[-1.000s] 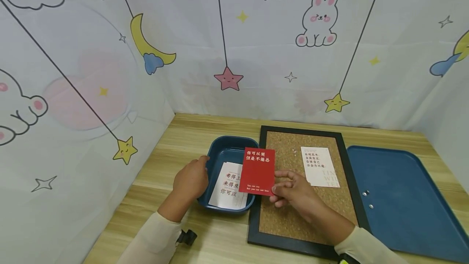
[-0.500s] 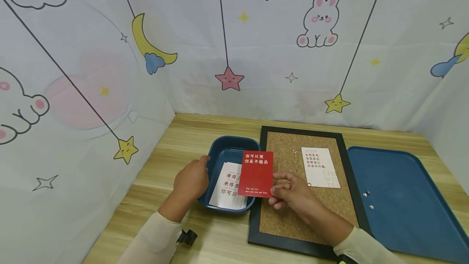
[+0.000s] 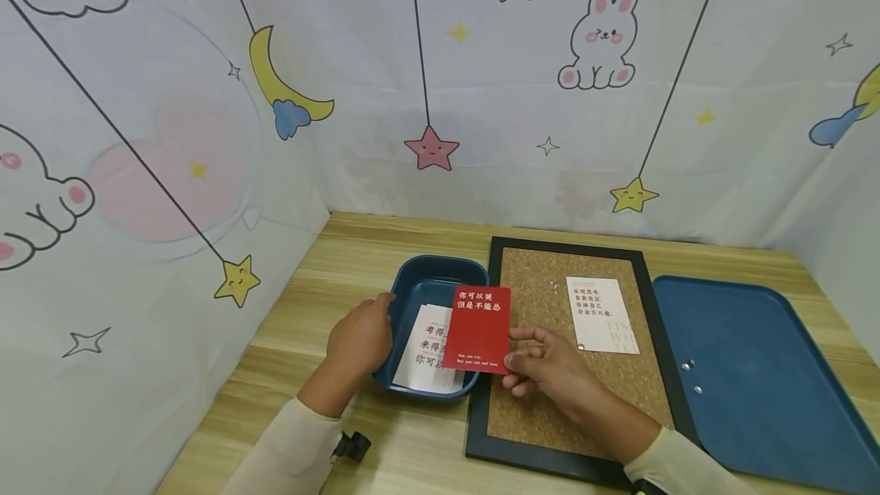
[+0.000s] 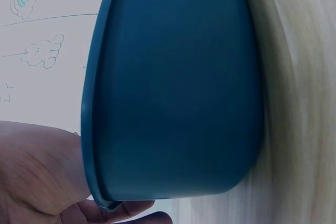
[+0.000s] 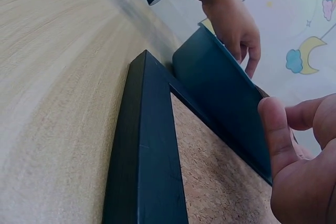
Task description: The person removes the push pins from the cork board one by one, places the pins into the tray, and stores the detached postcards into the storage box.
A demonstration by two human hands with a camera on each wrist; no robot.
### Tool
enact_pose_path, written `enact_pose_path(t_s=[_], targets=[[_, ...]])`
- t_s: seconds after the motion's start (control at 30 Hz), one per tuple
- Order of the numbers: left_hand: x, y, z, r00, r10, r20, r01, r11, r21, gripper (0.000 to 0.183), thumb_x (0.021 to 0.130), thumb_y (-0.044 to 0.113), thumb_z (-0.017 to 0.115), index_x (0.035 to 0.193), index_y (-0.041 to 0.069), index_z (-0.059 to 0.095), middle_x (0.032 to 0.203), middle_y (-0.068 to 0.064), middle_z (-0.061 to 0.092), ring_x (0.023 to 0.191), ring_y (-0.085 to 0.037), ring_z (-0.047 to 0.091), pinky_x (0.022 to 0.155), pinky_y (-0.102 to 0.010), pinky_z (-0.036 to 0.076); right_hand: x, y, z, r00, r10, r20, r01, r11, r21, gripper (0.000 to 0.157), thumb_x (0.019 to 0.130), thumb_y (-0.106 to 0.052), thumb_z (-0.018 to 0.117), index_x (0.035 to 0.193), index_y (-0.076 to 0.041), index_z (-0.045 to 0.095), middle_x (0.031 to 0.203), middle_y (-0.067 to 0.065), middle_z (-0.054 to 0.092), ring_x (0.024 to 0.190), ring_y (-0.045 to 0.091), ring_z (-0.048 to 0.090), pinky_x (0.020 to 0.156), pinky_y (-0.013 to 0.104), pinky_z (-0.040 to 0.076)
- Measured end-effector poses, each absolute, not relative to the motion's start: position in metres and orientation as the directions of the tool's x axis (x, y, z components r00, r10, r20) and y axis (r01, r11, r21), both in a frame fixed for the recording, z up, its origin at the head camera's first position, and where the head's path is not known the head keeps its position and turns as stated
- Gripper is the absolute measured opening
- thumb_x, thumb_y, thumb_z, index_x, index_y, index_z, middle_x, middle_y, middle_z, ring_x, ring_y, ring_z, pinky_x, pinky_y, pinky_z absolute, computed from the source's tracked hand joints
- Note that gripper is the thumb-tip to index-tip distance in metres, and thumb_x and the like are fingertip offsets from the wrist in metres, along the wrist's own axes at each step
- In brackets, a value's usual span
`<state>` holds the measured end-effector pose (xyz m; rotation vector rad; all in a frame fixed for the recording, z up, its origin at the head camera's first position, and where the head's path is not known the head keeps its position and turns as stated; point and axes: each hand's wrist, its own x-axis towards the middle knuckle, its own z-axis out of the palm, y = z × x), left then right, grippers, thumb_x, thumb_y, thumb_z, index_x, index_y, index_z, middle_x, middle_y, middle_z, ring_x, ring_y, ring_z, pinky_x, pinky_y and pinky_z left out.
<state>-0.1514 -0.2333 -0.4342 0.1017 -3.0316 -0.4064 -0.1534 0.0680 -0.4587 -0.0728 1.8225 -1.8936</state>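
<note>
My right hand (image 3: pixel 553 365) pinches a red card (image 3: pixel 481 328) by its lower right edge, between thumb and fingers. The card is tilted up with white writing facing me, overlapping the right side of a deep blue bin (image 3: pixel 407 290). Several white printed cards (image 3: pixel 425 361) lie in that bin, partly hidden behind the red one. At the bin's left rim, my left hand (image 3: pixel 359 336) grips the edge with its fingers bent down over it. In the left wrist view the bin's outer wall (image 4: pixel 173 87) fills the middle, the hand beside its rim.
A black-framed corkboard (image 3: pixel 525 407) lies right of the bin, with a white card (image 3: pixel 600 315) on it and clear pins (image 3: pixel 554 286) near its top. Farther right is a flat blue tray (image 3: pixel 749 373) with several small shiny pins (image 3: pixel 689 364). Printed curtains stand behind and left.
The red card and my right hand have shifted slightly left and toward me, covering more of the white cards. My left hand stays at the bin's rim.
</note>
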Motion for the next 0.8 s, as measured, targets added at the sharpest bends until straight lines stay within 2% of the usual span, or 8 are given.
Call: enact_pose_path(t_s=[0.8], targets=[[-0.1504, -0.233, -0.435, -0.994, -0.08, 0.08, -0.055, 0.962, 0.267, 0.036, 0.101, 0.009, 0.06, 0.137, 0.007, 0.061, 0.109, -0.017, 0.07, 0.091, -0.032, 0.071, 0.072, -0.048, 0.058, -0.1513, 0.0673, -0.4629, -0.863, -0.41, -0.296, 0.311, 0.031, -0.95, 0.051, 0.096, -0.01, 0.071, 0.138, 0.007, 0.046, 0.098, 0.019, 0.071, 0.069, 0.021, 0.071, 0.062, 0.033, 0.06]])
